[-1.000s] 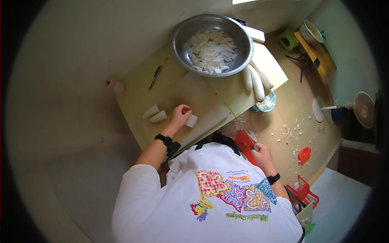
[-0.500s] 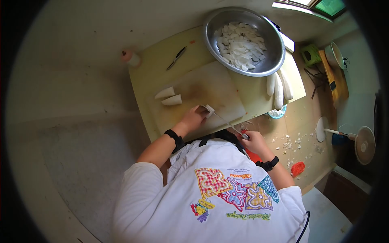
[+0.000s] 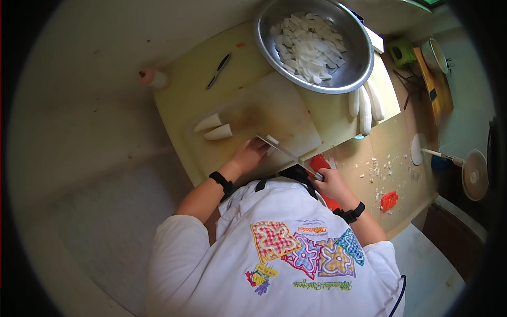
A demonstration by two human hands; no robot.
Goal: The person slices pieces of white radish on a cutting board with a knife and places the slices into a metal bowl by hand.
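My right hand (image 3: 330,183) is closed around the handle of a kitchen knife (image 3: 288,154), its blade reaching left to the fingers of my left hand. My left hand (image 3: 251,155) has its fingers curled on a small piece of peeled white radish (image 3: 270,150) near the front edge of the cutting board (image 3: 280,108); much of that piece is hidden. A pale slice (image 3: 272,139) lies just beyond the blade. Two cut radish lengths (image 3: 218,132) rest at the board's left side.
A large metal bowl (image 3: 262,50) of white slices stands at the back. Several whole peeled radishes (image 3: 365,113) lie right of it. A peeler (image 3: 218,71) and a pink-capped bottle (image 3: 153,78) are at the left. Scraps, a red bag (image 3: 389,201) and a fan (image 3: 475,174) are on the right.
The view has shifted slightly, so the bowl and board appear higher and further left. The knife blade now extends further left past the pale slice. Both hands keep their holds.
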